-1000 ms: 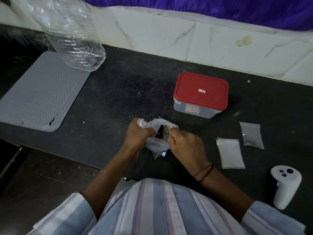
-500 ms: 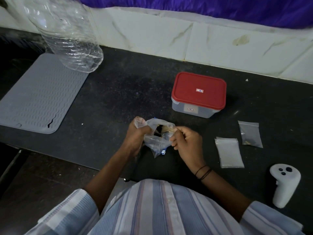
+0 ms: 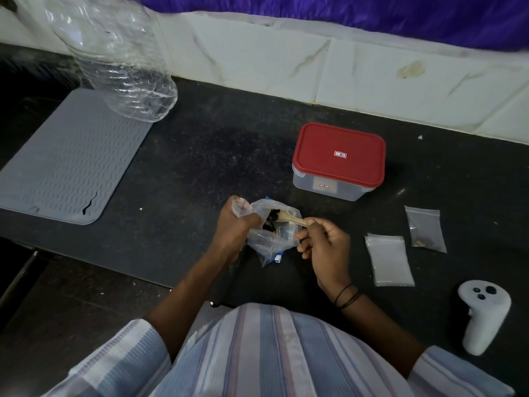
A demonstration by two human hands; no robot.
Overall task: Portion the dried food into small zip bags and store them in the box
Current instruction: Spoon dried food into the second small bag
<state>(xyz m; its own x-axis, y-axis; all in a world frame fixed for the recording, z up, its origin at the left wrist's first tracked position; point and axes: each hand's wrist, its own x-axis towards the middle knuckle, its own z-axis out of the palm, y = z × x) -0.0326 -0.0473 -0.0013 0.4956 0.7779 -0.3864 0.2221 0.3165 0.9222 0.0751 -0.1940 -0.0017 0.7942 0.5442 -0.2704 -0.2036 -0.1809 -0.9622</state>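
Observation:
My left hand point(image 3: 233, 226) grips the rim of a crumpled clear plastic bag point(image 3: 270, 239) that holds dark dried food, at the centre of the black counter. A small wooden spoon point(image 3: 290, 218) is pinched in my right hand point(image 3: 326, 247), and its bowl sits in the bag's open mouth. To the right lie two small zip bags flat on the counter: an empty one point(image 3: 389, 260) and one with a few bits inside point(image 3: 426, 229). The clear box with a red lid point(image 3: 339, 159) stands shut behind the bags.
A grey ribbed mat point(image 3: 65, 159) lies at the left, with a large clear plastic bottle point(image 3: 120, 55) at its far corner. A white controller point(image 3: 481, 316) lies at the lower right. The counter's front edge runs just before my body; a tiled wall bounds the back.
My right hand has drawn back to the right, away from the bag's rim, and the wooden spoon now shows in it at the bag's mouth. The left hand keeps its hold.

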